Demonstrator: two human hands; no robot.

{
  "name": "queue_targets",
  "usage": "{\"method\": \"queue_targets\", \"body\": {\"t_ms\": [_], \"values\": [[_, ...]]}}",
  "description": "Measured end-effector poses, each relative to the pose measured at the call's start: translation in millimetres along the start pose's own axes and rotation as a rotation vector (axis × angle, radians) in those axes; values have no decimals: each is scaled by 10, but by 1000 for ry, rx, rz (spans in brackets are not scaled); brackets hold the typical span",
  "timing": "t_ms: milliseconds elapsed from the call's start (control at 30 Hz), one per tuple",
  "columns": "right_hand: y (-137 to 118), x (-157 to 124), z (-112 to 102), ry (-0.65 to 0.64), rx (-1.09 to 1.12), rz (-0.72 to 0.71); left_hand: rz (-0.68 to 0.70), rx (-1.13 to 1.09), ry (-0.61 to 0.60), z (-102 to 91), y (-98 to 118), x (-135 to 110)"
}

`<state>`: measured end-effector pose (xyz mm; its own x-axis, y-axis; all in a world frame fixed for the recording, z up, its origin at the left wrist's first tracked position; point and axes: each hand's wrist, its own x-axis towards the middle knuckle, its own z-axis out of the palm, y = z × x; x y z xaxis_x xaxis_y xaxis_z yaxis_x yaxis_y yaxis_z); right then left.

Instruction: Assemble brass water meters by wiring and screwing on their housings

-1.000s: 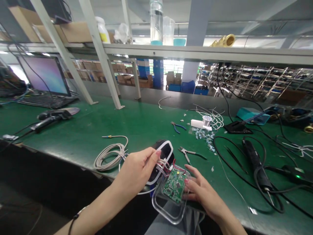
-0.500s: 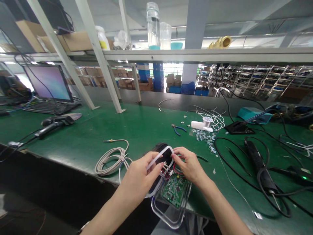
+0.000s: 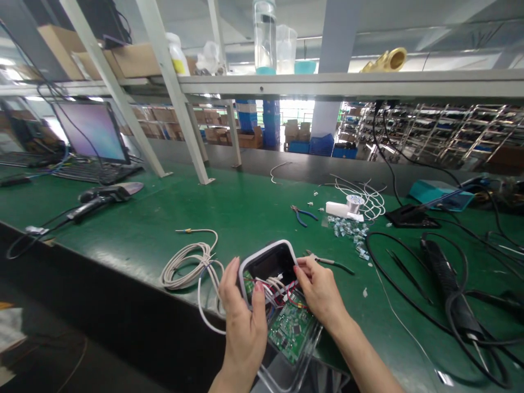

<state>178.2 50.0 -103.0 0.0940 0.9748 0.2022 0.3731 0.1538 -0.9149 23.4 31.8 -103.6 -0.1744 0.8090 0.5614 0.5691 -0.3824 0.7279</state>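
Observation:
Between my hands is an opened black housing (image 3: 266, 265) with a white rim (image 3: 268, 248), tilted so its inside faces me. Red, white and grey wires (image 3: 275, 285) run from it to a green circuit board (image 3: 291, 327), which sits in a clear plastic cover (image 3: 305, 355) below, at the table's front edge. My left hand (image 3: 245, 322) grips the housing's left side, fingers behind and thumb in front. My right hand (image 3: 321, 286) pinches the rim at the right corner. A coiled grey cable (image 3: 186, 267) lies left of the housing; a white cable (image 3: 204, 314) loops below it.
Blue-handled pliers (image 3: 303, 215) and a green-handled tool (image 3: 335, 264) lie beyond my right hand. Further right are small metal parts (image 3: 347, 229), a solder spool (image 3: 355, 204), tweezers (image 3: 409, 275) and a black corded tool (image 3: 444, 284). A scanner (image 3: 98, 202) and monitor (image 3: 92, 131) stand left.
The white rim, earlier slanted up between both hands, now frames the housing's opening, which faces me more. My left hand has swung upright along the left side. The view has shifted slightly.

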Motion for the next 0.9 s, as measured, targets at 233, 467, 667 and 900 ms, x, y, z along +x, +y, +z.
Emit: {"method": "queue_targets", "body": {"t_ms": [233,467,667,900], "values": [[-56,-287,-6,138,-72,101,105,-70,-202,-91,-187,338],[-123,-291,-74,264,-257,6,292,121,70,-236,-62,458],[-109,-359,7,251,-248,-18,-15,2,-150,-454,122,389],[-144,-293,4,275,-347,4,71,-36,-74,-336,-28,420]]}}
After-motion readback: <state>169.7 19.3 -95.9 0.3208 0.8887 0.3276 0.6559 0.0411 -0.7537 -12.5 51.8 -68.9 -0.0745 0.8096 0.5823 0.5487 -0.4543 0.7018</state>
